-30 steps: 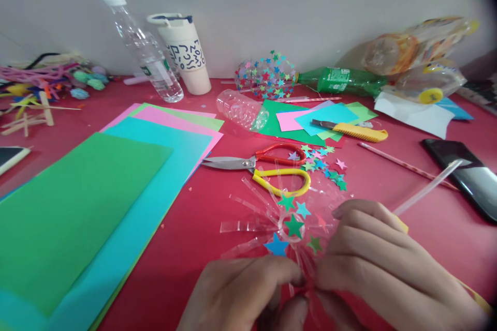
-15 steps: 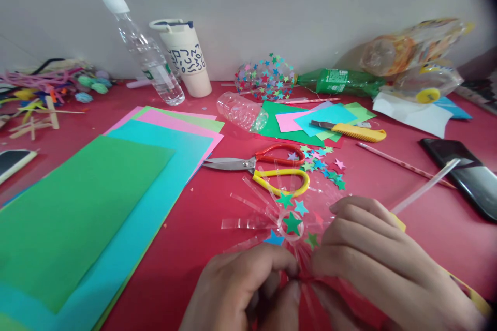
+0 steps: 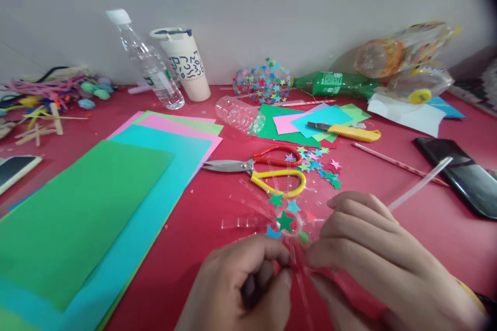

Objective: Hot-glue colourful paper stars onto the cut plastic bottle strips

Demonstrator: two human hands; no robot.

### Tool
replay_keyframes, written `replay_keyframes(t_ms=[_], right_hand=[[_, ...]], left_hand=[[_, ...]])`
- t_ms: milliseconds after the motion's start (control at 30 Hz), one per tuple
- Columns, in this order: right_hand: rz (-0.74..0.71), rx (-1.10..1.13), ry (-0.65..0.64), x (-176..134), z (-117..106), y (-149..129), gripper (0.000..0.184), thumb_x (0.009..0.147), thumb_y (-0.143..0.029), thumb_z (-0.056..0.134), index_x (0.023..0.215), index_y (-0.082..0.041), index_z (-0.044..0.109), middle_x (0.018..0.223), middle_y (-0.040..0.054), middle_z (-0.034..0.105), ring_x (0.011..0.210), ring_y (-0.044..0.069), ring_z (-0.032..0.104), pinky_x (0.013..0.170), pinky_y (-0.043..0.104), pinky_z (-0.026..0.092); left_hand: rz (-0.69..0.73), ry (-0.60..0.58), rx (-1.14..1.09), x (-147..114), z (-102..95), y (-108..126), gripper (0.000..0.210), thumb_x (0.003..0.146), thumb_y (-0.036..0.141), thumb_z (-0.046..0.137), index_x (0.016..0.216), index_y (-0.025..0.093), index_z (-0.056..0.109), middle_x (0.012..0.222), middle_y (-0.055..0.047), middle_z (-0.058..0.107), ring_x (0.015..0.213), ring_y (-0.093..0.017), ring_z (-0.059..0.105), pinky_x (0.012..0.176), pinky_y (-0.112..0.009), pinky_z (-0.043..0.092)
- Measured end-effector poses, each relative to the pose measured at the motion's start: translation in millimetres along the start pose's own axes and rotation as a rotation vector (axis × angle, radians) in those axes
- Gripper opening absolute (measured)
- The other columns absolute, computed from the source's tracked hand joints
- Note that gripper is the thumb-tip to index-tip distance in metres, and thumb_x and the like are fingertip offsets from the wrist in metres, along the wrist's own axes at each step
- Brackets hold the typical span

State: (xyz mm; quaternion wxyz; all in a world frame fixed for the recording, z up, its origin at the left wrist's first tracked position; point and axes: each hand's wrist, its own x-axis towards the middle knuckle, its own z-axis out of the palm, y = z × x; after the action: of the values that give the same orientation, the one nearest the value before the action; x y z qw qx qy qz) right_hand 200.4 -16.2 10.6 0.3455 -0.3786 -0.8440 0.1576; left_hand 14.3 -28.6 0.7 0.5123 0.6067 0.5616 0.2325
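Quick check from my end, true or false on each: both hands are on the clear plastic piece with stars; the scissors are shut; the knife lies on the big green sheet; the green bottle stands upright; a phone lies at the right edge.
1. Both hands pinch the clear star piece. True: the left hand and right hand meet at its near strips.
2. The scissors are shut. True: the blades lie together.
3. The knife lies on the big green sheet. False: it lies on the small papers farther back.
4. The green bottle stands upright. False: it lies on its side by the wall.
5. A phone lies at the right edge. True.
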Motion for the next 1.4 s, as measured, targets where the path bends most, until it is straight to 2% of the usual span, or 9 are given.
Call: replay_keyframes(t_ms=[167, 300, 567, 767, 1400], right_hand=[[0.028, 0.021, 0.046, 2.5, -9.0, -1.1, 0.016, 0.081, -0.005, 0.053, 0.082, -0.020, 0.060, 0.068, 0.0004, 0.055, 0.065, 0.016, 0.049, 0.066, 0.034, 0.040], [0.043, 0.021, 0.036, 5.4, -19.2, 1.2, 0.014, 0.081, -0.007, 0.055, 0.084, -0.020, 0.058, 0.073, -0.0005, 0.056, 0.068, 0.015, 0.050, 0.067, 0.032, 0.038], [0.146, 0.002, -0.025, 10.5, -28.4, 8.9, 0.014, 0.084, -0.006, 0.054, 0.082, -0.020, 0.056, 0.078, -0.0020, 0.058, 0.075, 0.013, 0.051, 0.071, 0.029, 0.037], [0.121, -0.002, -0.027, 11.4, -28.4, 16.1, 0.012, 0.085, -0.009, 0.055, 0.079, -0.019, 0.056, 0.078, -0.0028, 0.057, 0.075, 0.013, 0.050, 0.073, 0.030, 0.035], [0.080, -0.036, -0.036, 11.3, -40.5, 26.3, 0.009, 0.086, -0.015, 0.053, 0.078, -0.018, 0.056, 0.077, -0.0001, 0.058, 0.073, 0.016, 0.049, 0.074, 0.032, 0.036]], left_hand=[[-0.017, 0.040, 0.009, -0.3, -0.2, 6.6, 0.012, 0.076, 0.024, 0.052, 0.072, 0.019, 0.063, 0.052, 0.007, 0.036, 0.047, -0.009, 0.033, 0.044, -0.018, 0.033], [-0.098, 0.062, -0.006, 1.5, -2.5, 14.3, 0.009, 0.073, 0.025, 0.055, 0.071, 0.018, 0.061, 0.051, 0.009, 0.031, 0.046, -0.008, 0.030, 0.044, -0.018, 0.026], [-0.207, -0.093, -0.011, 11.1, -17.4, 27.2, 0.013, 0.078, 0.027, 0.055, 0.076, 0.017, 0.062, 0.054, 0.009, 0.030, 0.051, -0.008, 0.025, 0.046, -0.021, 0.019], [-0.259, -0.162, 0.029, 22.0, -26.8, 37.5, 0.012, 0.077, 0.028, 0.061, 0.079, 0.017, 0.065, 0.051, 0.011, 0.035, 0.048, -0.007, 0.027, 0.044, -0.021, 0.017], [-0.218, -0.124, 0.091, 31.1, -21.4, 54.6, 0.009, 0.073, 0.025, 0.063, 0.077, 0.019, 0.067, 0.055, 0.009, 0.047, 0.050, -0.008, 0.033, 0.047, -0.023, 0.021]])
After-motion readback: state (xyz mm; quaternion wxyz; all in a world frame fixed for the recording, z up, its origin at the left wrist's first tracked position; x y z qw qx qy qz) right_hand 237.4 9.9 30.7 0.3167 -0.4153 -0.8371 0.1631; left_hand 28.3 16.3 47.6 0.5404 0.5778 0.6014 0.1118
